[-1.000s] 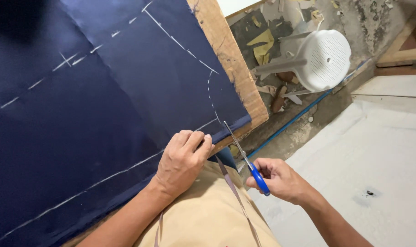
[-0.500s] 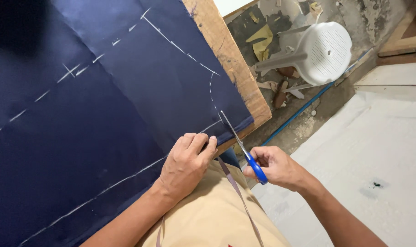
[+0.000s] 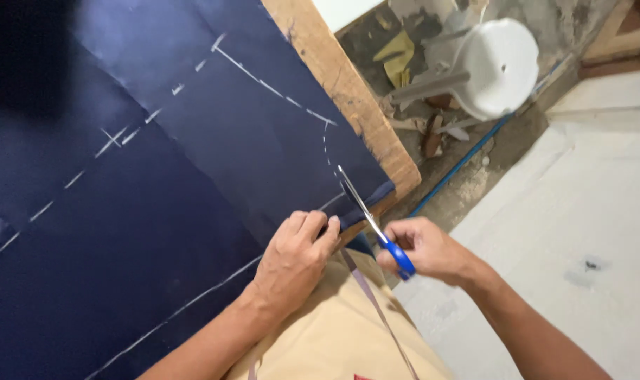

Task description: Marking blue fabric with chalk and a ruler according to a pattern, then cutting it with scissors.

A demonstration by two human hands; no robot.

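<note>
At the near edge of the table: right hand (image 3: 432, 250) is closed around the blue handles of the scissors (image 3: 373, 222).
Blades: nearly closed, tips on the navy cloth (image 3: 193, 176), at the near end of the dashed chalk line (image 3: 327, 148).
Long axis: scissors point far and left, along that line.
Left hand (image 3: 295, 260): flat, fingers bent, pressing the cloth just left of the blades.
Nearer hand: left touches the cloth; right is off the wooden table edge (image 3: 334, 70).

One head-worn view — steeply down, close over the near table edge (image 3: 348, 91) — floor falling away right.
</note>
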